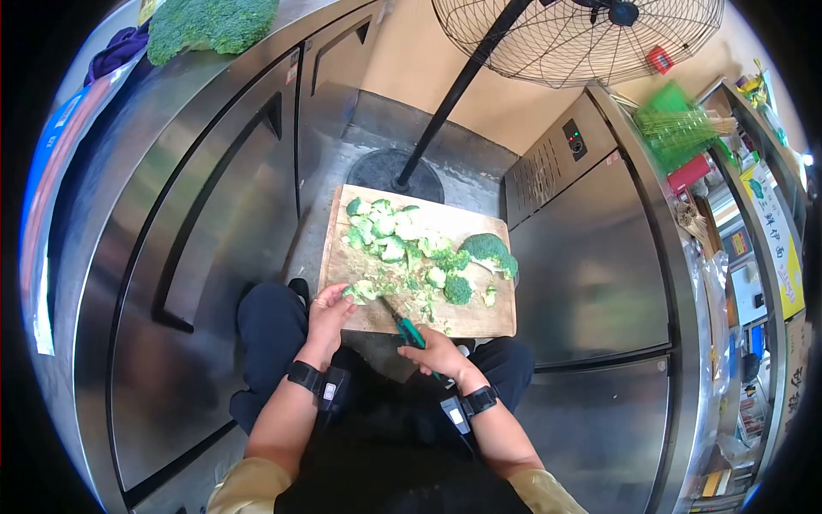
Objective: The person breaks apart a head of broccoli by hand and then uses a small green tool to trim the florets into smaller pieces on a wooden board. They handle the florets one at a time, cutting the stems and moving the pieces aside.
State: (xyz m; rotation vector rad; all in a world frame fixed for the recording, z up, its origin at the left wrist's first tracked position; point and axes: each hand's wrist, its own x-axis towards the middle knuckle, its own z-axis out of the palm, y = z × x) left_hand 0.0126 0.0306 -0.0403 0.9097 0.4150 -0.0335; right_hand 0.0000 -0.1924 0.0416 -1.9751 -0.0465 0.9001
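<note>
A wooden cutting board [479,319] lies in front of my knees, strewn with cut broccoli florets [385,227] and small green crumbs. At its front left edge, my left hand [329,310] pinches a broccoli floret [361,292] between thumb and fingers. My right hand [435,351] is wrapped round the green and black handle of a knife [408,329]. The knife's blade points up and left, its tip close to the held floret. A larger broccoli head [488,252] rests at the board's right side, with a dark green floret [457,290] below it.
Steel cabinets stand on both sides, one on the left [205,231] and one on the right [591,257]. Behind the board rises a black pedestal fan [462,86]. More broccoli [210,30] sits on the left counter. Shelves with packets [753,257] line the far right.
</note>
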